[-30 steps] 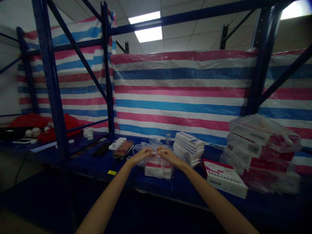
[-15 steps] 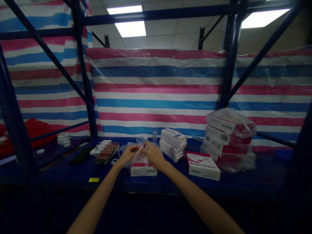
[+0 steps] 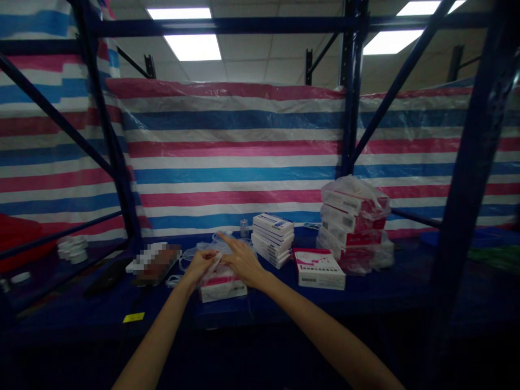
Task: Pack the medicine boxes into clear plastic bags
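Observation:
My left hand (image 3: 201,266) pinches the gathered top of a clear plastic bag (image 3: 218,260). On the other side of that gather, my right hand (image 3: 242,262) grips the plastic too, its index finger stretched out toward the back. Beneath both hands a red and white box (image 3: 224,290) lies flat on the blue shelf, with the thin plastic about its top. White tubing or cord (image 3: 187,259) and more crumpled clear plastic sit just left of and behind my hands. The fingertips partly cover the bag's twisted part.
Right of my hands stand a stack of small white boxes (image 3: 273,239), a red and white box (image 3: 319,269) and a bagged stack of similar boxes (image 3: 353,225). A small glass vial (image 3: 244,228) is behind. Leftward lie a brown phone-like item (image 3: 159,264) and white round containers (image 3: 73,249).
The view has turned to the right, so everything sits further left. My right index finger now points outward, while both hands stay at the bag's gathered top.

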`<act>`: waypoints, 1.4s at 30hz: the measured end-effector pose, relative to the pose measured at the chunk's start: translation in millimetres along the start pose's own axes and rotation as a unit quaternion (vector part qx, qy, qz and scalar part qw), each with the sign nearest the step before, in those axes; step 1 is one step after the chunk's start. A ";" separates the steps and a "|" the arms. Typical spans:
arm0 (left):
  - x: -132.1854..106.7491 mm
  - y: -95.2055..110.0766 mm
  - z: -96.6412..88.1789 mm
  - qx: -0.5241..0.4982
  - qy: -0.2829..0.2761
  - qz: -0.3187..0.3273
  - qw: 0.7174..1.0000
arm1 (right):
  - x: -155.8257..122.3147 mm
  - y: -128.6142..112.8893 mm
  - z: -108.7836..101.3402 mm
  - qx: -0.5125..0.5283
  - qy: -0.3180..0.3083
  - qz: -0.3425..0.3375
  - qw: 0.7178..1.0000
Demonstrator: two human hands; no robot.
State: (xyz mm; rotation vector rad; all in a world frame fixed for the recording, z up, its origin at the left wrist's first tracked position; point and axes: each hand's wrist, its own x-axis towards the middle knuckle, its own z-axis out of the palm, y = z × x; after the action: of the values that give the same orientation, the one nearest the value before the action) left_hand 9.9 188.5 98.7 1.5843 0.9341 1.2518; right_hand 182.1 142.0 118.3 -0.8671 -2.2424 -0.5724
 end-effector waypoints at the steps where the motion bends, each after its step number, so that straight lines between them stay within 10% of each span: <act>1: -0.3 -0.9 -0.9 0.011 -0.013 -0.001 1.000 | -1.7 0.4 0.3 0.010 0.000 0.007 1.000; 19: 1.2 -10.1 4.5 0.041 0.061 0.046 0.996 | -39.9 12.2 3.4 -0.050 0.072 -0.020 0.996; 31: -16.0 7.5 -6.0 -0.004 -0.005 0.046 0.999 | -26.6 16.9 8.7 0.106 0.069 0.122 0.984; 42: -29.5 26.2 -2.0 0.315 -0.078 0.123 0.938 | -25.4 19.4 4.2 0.170 -0.018 0.122 0.978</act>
State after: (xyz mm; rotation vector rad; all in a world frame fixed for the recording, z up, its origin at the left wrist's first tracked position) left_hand 2.7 153.0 114.5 2.3279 1.1273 1.0154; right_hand 208.5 147.0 100.4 -0.9567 -2.1374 -0.0575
